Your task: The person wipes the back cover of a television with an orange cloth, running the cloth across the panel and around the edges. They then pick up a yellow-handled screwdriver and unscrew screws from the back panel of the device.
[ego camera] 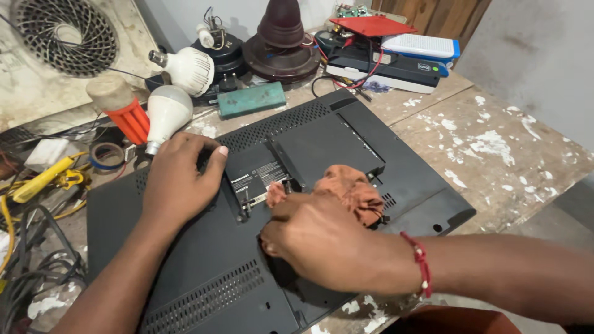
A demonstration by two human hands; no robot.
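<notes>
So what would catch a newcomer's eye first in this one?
The big black flat-screen back panel lying face down across the paint-spattered workbench dominates the view. On it, the right hand presses a rust-orange cloth against the panel's middle, while the left hand rests flat near its upper left. Behind, two white bulbs and an orange cylinder stand out amid the clutter.
</notes>
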